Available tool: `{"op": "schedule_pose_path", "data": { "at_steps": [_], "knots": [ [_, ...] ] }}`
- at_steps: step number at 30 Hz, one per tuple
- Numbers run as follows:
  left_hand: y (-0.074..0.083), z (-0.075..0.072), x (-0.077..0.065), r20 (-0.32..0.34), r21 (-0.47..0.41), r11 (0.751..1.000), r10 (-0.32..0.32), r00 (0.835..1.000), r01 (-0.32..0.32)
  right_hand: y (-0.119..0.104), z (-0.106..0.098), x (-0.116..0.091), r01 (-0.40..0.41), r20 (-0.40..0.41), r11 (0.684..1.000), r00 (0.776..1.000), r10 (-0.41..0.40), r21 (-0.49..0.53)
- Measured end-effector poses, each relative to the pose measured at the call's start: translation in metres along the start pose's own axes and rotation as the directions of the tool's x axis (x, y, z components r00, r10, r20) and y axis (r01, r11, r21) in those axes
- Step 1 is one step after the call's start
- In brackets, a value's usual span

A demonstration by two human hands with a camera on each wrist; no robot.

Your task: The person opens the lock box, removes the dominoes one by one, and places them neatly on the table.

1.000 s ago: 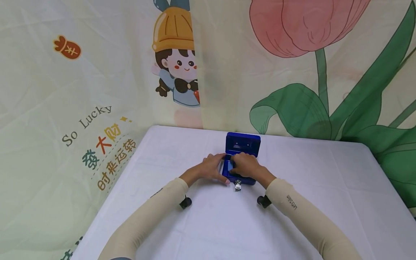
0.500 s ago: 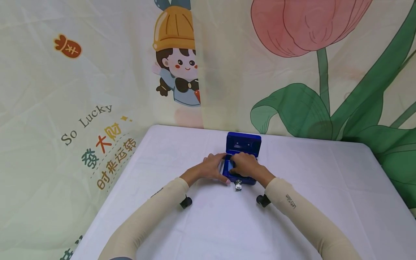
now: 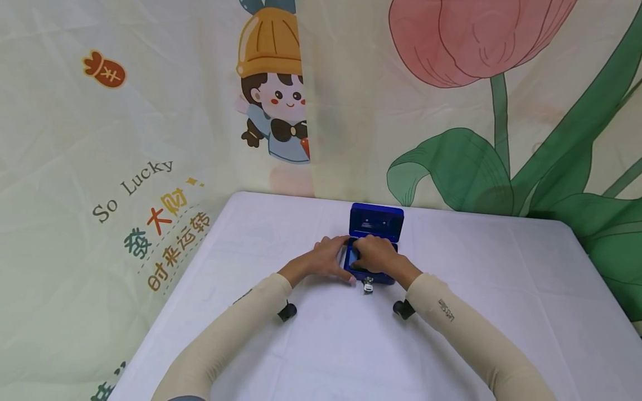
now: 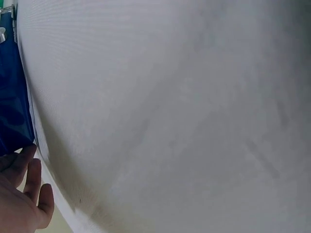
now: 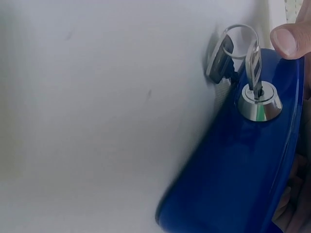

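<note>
A blue metal cash box (image 3: 373, 277) stands near the far edge of the table, its lid (image 3: 376, 221) raised and leaning back. My left hand (image 3: 328, 257) holds the box's left side, thumb at the front corner and fingers toward the back. That thumb (image 5: 289, 41) presses the corner in the right wrist view. My right hand (image 3: 375, 254) reaches down into the box with its fingers bent; I cannot tell whether they grip anything. A light blue surface (image 3: 354, 257) shows inside, beside those fingers. Keys (image 5: 253, 65) on a ring sit in the silver lock (image 5: 261, 103) on the front.
A white cloth (image 3: 321, 345) covers the table. Behind it hangs a printed curtain (image 3: 346, 111) with a cartoon figure and a large tulip. Small black wrist cameras (image 3: 287, 311) sit under both forearms.
My right hand has shifted very slightly left inside the box, its forearm following. My left hand keeps its place on the box, and the lid stays raised.
</note>
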State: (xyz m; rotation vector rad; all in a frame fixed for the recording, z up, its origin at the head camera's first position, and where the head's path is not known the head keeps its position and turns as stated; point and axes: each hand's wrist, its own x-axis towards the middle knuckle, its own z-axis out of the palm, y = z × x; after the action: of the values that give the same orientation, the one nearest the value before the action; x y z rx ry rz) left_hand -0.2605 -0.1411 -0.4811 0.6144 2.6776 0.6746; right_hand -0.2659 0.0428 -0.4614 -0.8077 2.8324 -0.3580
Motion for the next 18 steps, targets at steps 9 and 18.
{"op": "schedule_pose_path", "data": {
  "at_steps": [9,18],
  "knots": [
    [-0.0026,0.0015,0.0008,-0.006,-0.013,1.0,0.01,1.0,-0.01,-0.0031,0.0045,0.0023,-0.006,-0.004,1.0,1.0,0.006,0.009],
    [-0.0026,0.0013,0.0013,-0.009,-0.021,1.0,-0.004,1.0,0.003,-0.0046,0.0049,0.0041,-0.004,-0.008,1.0,1.0,0.004,0.023]
  ]
}}
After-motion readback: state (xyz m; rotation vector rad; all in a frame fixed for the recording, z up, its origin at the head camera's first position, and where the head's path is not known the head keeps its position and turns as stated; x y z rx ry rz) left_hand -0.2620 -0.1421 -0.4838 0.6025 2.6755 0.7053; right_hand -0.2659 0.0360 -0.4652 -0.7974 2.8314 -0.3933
